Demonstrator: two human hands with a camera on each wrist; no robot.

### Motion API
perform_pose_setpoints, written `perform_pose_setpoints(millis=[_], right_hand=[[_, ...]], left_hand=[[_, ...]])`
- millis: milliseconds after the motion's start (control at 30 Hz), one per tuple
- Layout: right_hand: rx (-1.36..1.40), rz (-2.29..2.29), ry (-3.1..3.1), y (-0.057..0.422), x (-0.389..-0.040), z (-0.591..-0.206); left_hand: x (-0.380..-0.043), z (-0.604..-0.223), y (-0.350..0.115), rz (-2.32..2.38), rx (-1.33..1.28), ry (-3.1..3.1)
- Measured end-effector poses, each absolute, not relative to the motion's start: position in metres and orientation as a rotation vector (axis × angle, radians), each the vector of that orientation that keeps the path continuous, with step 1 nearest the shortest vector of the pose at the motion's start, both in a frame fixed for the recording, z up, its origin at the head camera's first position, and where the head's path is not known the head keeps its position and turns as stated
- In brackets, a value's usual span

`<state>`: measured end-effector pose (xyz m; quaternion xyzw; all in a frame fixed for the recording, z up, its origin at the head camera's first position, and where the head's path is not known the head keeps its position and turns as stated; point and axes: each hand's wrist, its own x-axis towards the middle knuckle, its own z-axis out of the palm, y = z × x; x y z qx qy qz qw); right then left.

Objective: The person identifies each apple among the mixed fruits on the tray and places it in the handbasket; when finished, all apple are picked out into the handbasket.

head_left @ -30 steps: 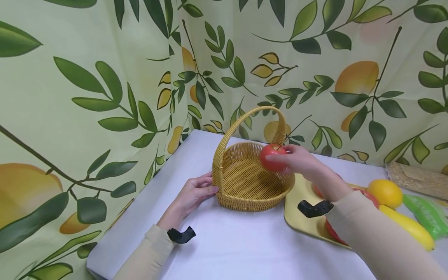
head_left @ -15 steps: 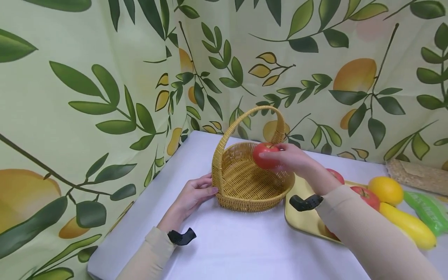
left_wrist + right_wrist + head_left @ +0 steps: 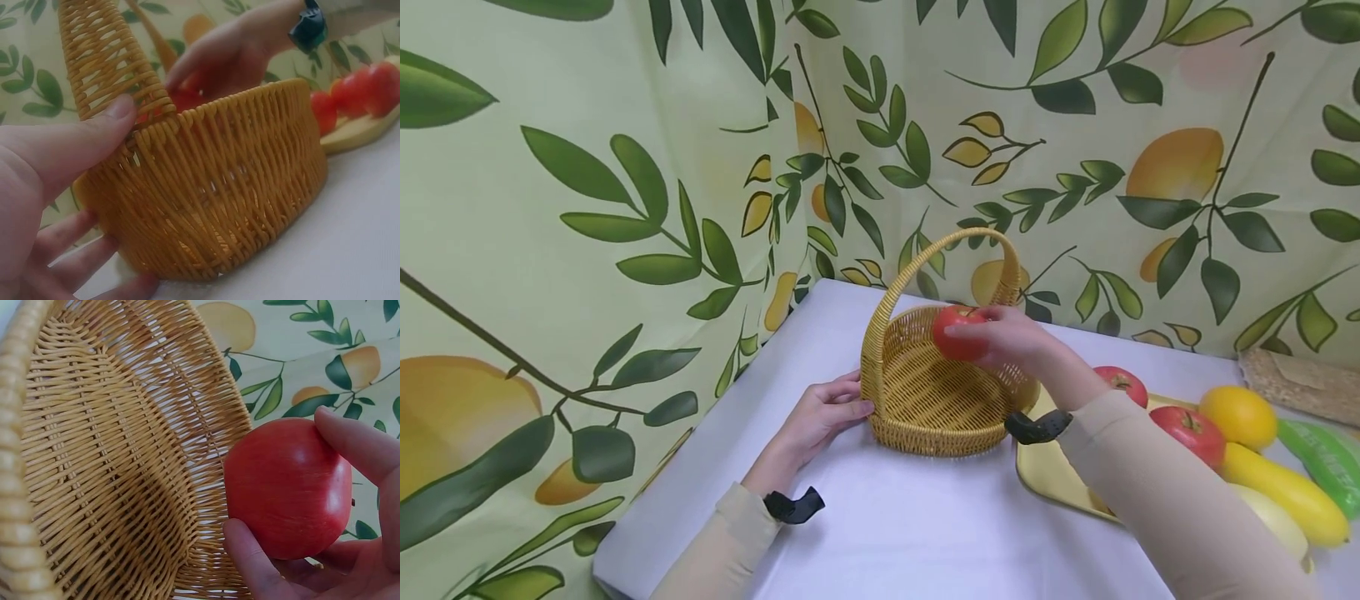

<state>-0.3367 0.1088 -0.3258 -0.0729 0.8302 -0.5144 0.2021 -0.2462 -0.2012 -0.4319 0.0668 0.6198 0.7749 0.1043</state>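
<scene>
A golden wicker basket (image 3: 940, 443) with a tall arched handle stands on the white table, its woven floor bare in the head view. My left hand (image 3: 820, 417) holds its left side, with the thumb (image 3: 119, 109) at the base of the handle and the fingers spread along the outer wall. A red apple (image 3: 287, 487) is in my right hand (image 3: 1018, 337), pinched between thumb and fingers. Hand and apple are over the basket's far right part, below the handle's arch. In the left wrist view the basket wall partly hides the apple.
Right of the basket lies a yellow tray (image 3: 1052, 479), partly behind my right sleeve. On and around it are red apples (image 3: 1187, 433), an orange (image 3: 1240, 417), a long yellow fruit (image 3: 1285, 492) and a pale one (image 3: 1266, 521). Beyond are a green packet (image 3: 1322, 458) and a patterned curtain (image 3: 1075, 233).
My right hand has carried the apple leftward and slightly down, farther over the basket. My left hand stays at the basket's left side. More fruit shows beside the right sleeve.
</scene>
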Motion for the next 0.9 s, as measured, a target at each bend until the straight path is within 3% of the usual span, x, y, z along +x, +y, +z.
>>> perform_pose_setpoints(millis=[900], right_hand=[[-0.115,-1.534,2.138,0.089,-0.355,-0.337]], left_hand=[[-0.249,-0.431,-0.202,2.266,0.216,1.875]])
